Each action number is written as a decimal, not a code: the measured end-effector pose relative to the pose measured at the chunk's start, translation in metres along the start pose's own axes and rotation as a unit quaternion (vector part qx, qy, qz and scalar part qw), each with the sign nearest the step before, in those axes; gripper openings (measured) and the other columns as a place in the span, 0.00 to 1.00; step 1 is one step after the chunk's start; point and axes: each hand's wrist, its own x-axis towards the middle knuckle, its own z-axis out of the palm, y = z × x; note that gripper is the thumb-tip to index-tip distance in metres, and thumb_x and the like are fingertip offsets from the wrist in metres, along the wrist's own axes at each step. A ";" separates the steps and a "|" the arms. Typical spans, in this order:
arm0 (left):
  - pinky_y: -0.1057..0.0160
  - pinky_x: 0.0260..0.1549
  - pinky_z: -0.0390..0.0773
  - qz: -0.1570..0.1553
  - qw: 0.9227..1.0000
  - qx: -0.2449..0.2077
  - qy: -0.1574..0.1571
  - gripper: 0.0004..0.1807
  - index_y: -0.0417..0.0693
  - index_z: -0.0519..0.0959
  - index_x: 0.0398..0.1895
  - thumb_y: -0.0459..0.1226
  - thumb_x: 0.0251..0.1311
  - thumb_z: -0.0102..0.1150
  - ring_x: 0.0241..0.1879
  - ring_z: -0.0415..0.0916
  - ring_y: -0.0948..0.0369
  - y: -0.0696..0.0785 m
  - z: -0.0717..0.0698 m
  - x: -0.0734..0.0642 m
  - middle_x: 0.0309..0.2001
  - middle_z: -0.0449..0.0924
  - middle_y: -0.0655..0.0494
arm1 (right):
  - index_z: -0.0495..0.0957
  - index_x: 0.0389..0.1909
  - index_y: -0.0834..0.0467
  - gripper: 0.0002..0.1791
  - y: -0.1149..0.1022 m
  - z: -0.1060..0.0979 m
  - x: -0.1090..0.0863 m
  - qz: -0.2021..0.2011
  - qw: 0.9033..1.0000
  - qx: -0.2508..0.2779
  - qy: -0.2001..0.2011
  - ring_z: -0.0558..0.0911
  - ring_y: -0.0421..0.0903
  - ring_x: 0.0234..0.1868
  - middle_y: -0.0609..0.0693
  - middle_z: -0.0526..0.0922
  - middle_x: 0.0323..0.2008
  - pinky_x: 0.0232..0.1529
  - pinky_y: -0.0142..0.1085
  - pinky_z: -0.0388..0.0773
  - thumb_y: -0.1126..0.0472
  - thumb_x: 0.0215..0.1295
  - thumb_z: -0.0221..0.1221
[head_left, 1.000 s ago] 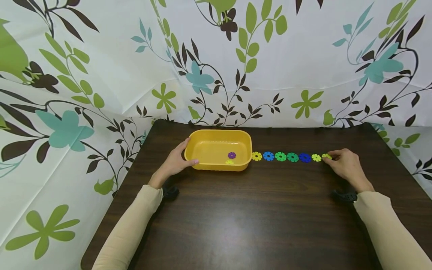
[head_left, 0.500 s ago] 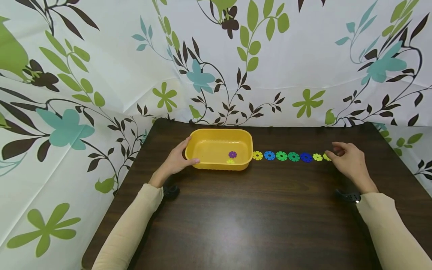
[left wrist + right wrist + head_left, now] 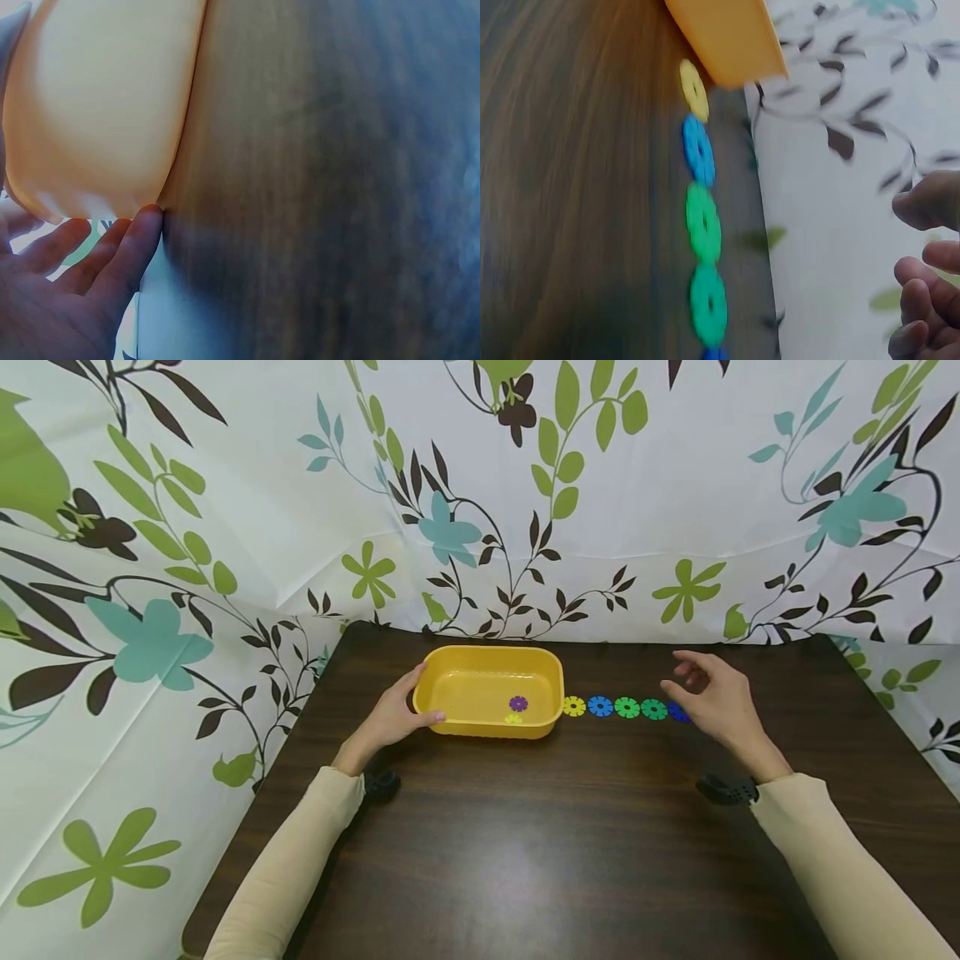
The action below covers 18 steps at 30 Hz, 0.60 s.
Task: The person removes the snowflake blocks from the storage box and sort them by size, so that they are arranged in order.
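A shallow yellow plastic tub stands toward the back of the table. My left hand grips its left end, thumb over the front rim and fingers along the outer wall; the left wrist view shows fingertips at that wall. Inside lie a purple notched flower disc and a yellow one. From the tub's right end runs a row of discs: yellow, light blue, green, darker green and dark blue. My right hand, holding nothing, hovers over the row's right end and hides it.
The dark wood-grain table ends at the back against a white cloth printed with leaves and flowers. The same cloth hangs along the left side. A dark band sits at my right wrist.
My right hand has let go of the yellow disc at the row's right end, lifted, and moved left over the row. My left hand has stayed on the tub.
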 end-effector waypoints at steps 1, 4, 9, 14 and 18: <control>0.33 0.86 0.53 -0.001 1.000 -0.001 -0.001 0.61 0.46 0.51 0.90 0.52 0.63 0.78 0.88 0.51 0.40 0.000 0.000 0.000 0.90 0.50 0.42 | 0.82 0.66 0.66 0.27 -0.005 0.004 0.002 -0.009 1.000 0.003 -0.002 0.78 0.42 0.41 0.64 0.86 0.46 0.42 0.18 0.65 0.65 0.67 0.74; 0.32 0.85 0.53 -0.001 1.000 -0.002 0.000 0.61 0.47 0.51 0.90 0.53 0.63 0.78 0.88 0.51 0.39 0.000 0.000 0.001 0.90 0.50 0.42 | 0.83 0.65 0.66 0.26 -0.018 0.012 0.008 -0.035 0.999 0.006 -0.027 0.81 0.52 0.41 0.63 0.87 0.45 0.42 0.20 0.68 0.64 0.67 0.74; 0.31 0.85 0.54 0.000 1.000 -0.003 0.008 0.63 0.51 0.52 0.90 0.61 0.59 0.77 0.87 0.53 0.39 -0.006 0.002 0.003 0.89 0.52 0.42 | 0.81 0.66 0.66 0.28 -0.040 0.025 0.023 -0.052 0.993 -0.001 -0.106 0.83 0.55 0.43 0.64 0.88 0.47 0.45 0.40 0.78 0.63 0.68 0.74; 0.30 0.85 0.53 -0.014 1.000 -0.008 0.003 0.62 0.52 0.52 0.91 0.57 0.60 0.78 0.88 0.52 0.39 -0.002 0.001 0.002 0.89 0.52 0.42 | 0.81 0.69 0.64 0.29 -0.069 0.040 0.042 -0.050 0.981 -0.007 -0.189 0.82 0.55 0.47 0.62 0.88 0.51 0.48 0.49 0.81 0.61 0.69 0.73; 0.33 0.86 0.54 -0.011 1.000 0.001 -0.001 0.61 0.52 0.50 0.91 0.54 0.63 0.78 0.88 0.51 0.40 0.000 0.000 0.001 0.90 0.51 0.42 | 0.81 0.69 0.65 0.29 -0.090 0.059 0.054 -0.060 0.970 -0.006 -0.237 0.81 0.54 0.45 0.61 0.88 0.49 0.46 0.45 0.80 0.61 0.69 0.74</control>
